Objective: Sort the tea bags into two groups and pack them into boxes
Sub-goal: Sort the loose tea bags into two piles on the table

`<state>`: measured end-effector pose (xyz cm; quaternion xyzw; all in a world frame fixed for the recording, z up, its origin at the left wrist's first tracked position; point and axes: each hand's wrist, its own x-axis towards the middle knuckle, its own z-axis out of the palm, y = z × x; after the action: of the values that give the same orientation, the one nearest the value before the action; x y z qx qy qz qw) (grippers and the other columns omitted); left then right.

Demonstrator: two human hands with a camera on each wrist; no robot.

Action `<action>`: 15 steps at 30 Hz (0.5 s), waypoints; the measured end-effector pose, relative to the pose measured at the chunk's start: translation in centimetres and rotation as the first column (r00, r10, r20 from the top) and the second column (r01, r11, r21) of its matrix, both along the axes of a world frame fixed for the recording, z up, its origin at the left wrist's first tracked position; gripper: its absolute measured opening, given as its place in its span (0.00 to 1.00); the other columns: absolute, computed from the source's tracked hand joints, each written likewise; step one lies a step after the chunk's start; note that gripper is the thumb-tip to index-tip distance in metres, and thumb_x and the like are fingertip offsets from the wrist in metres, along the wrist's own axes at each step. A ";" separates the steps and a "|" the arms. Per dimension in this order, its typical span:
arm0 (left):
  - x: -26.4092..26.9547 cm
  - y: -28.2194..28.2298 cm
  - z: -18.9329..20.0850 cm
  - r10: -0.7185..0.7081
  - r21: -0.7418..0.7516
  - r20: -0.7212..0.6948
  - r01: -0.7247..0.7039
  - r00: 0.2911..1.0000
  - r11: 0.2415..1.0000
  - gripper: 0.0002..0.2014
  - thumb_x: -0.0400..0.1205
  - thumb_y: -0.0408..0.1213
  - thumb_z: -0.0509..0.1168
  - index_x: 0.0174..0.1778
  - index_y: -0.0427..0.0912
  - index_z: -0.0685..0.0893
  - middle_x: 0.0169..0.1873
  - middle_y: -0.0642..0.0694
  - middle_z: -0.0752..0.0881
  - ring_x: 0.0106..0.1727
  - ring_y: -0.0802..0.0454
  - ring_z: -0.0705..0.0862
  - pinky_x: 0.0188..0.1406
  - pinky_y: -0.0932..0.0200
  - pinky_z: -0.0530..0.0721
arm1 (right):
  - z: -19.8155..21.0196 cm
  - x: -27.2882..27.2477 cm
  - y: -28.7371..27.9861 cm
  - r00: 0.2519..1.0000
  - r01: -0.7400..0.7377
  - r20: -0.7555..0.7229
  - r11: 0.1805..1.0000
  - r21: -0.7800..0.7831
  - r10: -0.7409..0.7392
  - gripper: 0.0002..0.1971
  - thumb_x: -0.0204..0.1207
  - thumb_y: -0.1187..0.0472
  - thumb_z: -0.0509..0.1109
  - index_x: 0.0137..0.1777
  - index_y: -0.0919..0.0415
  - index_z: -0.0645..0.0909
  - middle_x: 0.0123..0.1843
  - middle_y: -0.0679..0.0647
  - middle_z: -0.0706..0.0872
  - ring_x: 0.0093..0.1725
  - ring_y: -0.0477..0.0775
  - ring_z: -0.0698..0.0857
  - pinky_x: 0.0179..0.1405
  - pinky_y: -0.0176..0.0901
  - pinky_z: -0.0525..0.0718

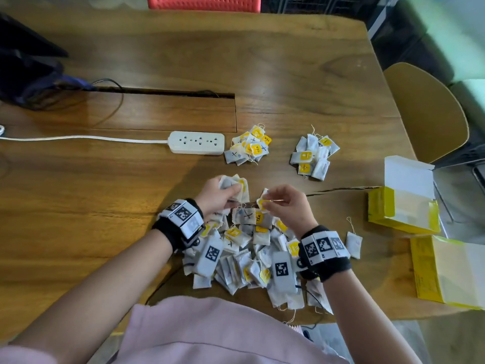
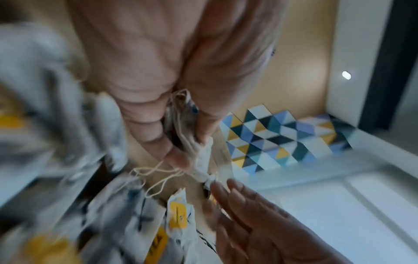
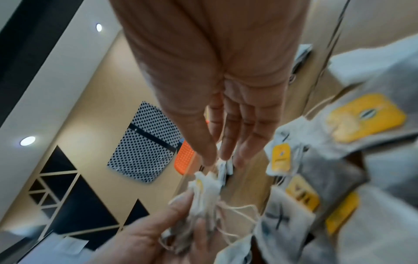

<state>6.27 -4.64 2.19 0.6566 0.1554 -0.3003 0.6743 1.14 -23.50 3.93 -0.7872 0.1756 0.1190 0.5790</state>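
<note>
Above pile: our left hand (image 1: 219,197) grips a gathered bunch of white paper tea bags (image 1: 235,186), collecting one group.
Right hand (image 1: 286,206): we pinch one yellow-tagged tea bag (image 1: 262,199), checking its mark.

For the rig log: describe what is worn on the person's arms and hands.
Both hands are bare, left hand and right hand. Each wrist carries a black band wrapped with white tiles printed with black square-code markers. Forearms are uncovered; a pink garment covers the torso.

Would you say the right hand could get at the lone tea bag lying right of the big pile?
Probably yes: the lone tea bag lies uncovered beside the right hand's wrist, though that hand now pinches another tea bag.
</note>
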 end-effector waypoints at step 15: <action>9.2 -2.8 -2.2 -0.304 0.646 0.586 -0.205 0.751 0.736 0.22 0.82 0.37 0.66 0.73 0.36 0.76 0.75 0.37 0.72 0.76 0.42 0.69 0.74 0.55 0.65 | -1.0 -6.0 -9.0 0.973 0.231 0.024 0.944 -0.236 -0.232 0.04 0.73 0.68 0.74 0.45 0.59 0.85 0.40 0.51 0.89 0.35 0.39 0.86 0.33 0.29 0.82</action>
<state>15.50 -7.40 -0.05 0.9208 -0.0129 0.0086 0.3897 -4.87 -32.48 2.98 -0.8244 0.2808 0.0301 0.4905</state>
